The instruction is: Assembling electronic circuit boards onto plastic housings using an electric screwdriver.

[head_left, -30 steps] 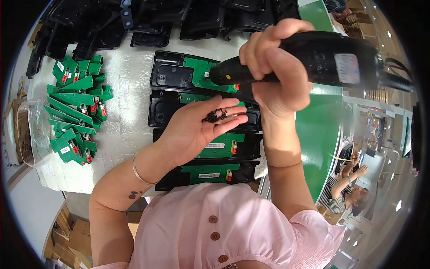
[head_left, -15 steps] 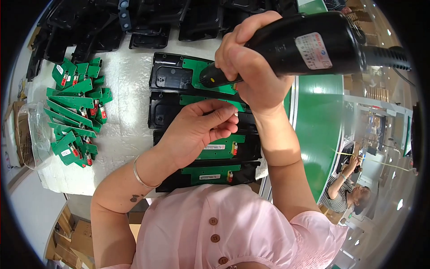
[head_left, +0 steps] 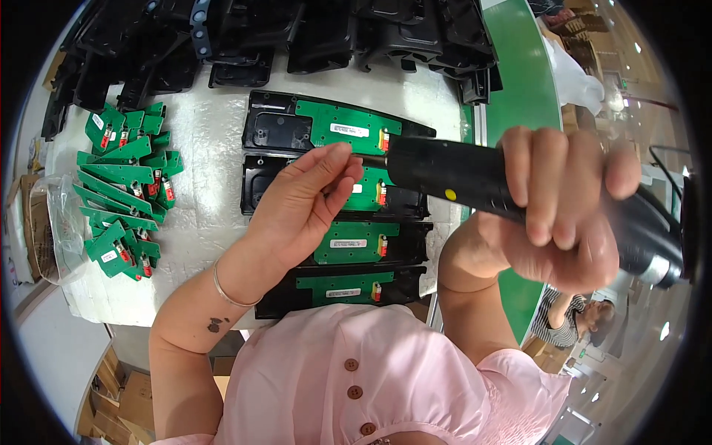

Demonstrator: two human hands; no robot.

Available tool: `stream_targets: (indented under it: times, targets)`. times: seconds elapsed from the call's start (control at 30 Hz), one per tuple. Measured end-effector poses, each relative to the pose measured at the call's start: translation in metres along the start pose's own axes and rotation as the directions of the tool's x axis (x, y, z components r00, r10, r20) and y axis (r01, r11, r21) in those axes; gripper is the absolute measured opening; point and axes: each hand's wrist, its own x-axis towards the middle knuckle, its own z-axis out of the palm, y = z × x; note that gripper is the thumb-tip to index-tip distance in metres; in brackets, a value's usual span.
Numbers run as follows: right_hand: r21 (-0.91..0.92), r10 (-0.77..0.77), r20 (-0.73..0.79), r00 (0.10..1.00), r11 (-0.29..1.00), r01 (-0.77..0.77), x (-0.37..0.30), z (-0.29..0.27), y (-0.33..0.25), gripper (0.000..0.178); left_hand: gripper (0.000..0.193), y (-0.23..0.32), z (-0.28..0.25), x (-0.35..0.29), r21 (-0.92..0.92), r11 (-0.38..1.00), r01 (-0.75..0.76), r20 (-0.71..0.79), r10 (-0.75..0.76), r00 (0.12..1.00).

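Observation:
My right hand is wrapped round a black electric screwdriver, held sideways with its thin bit pointing left. At the bit's tip, my left hand has thumb and fingertips pressed together; whatever they pinch is too small to make out. Beneath both hands lie several black plastic housings in a column, the farthest housing showing whole on its left side. Each carries a green circuit board, such as the far circuit board with a white label and red connector. My left hand partly covers the second housing.
To the left, a pile of loose green circuit boards rests by a clear plastic bag. Stacked black housings line the far edge. A green strip of surface runs along the right, with another person beyond.
The screwdriver has come off the farthest board and swung right and nearer, now lying sideways. My left hand has shifted slightly left and away from me, its fingertips meeting the bit.

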Motion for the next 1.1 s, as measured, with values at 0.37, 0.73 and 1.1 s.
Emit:
stream_targets:
  times: [0.37,0.73,1.1]
  targets:
    - [-0.052,0.014,0.006,1.000,0.999,-0.013,-0.010,0.003,-0.003,0.033,0.029,-0.006,-0.007,0.001,-0.063,0.986,0.152,0.234,-0.133,0.963]
    - [-0.122,0.032,-0.416,0.909,0.988,-0.090,-0.017,-0.024,0.062,0.022,0.029,-0.018,0.001,-0.003,0.257,0.957,0.137,0.144,-0.178,0.974]
    - [-0.205,0.119,-0.291,0.949,0.962,-0.183,-0.009,-0.015,0.068,0.017,0.015,-0.015,0.004,-0.004,0.453,0.890,0.051,0.104,-0.110,0.989]
